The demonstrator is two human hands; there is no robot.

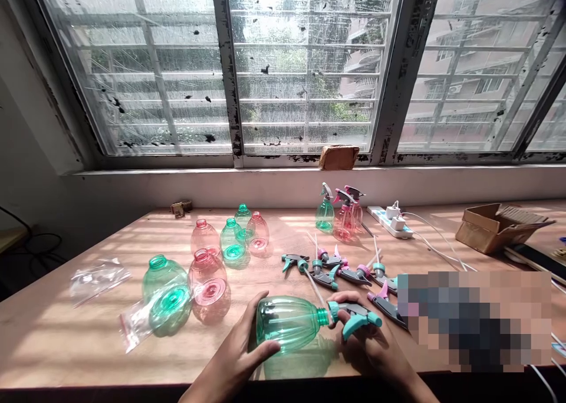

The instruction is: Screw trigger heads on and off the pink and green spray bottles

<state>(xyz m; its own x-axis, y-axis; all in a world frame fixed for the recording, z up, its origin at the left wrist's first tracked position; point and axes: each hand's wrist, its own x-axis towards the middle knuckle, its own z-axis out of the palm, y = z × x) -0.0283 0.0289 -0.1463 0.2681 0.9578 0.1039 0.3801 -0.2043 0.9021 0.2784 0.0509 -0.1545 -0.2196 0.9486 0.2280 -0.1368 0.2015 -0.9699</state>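
My left hand (247,338) is closed around the base end of a clear green bottle (289,323), which lies on its side just above the table's front part. At the bottle's neck, my right hand (365,338) grips a spray head (354,317) with a grey body and a teal trigger and collar. The collar sits right at the bottle's mouth; whether it is threaded on I cannot tell. Beyond my right hand lie several loose spray heads (325,279) in teal, pink and grey, some with white tubes sticking up.
Left of me stand several open green bottles (165,291) and pink bottles (207,282). Clear plastic bags (99,279) lie beside them. Bottles with spray heads (345,220) stand at the back, near a power strip (389,221) and a cardboard box (497,232). A blurred patch hides the right front.
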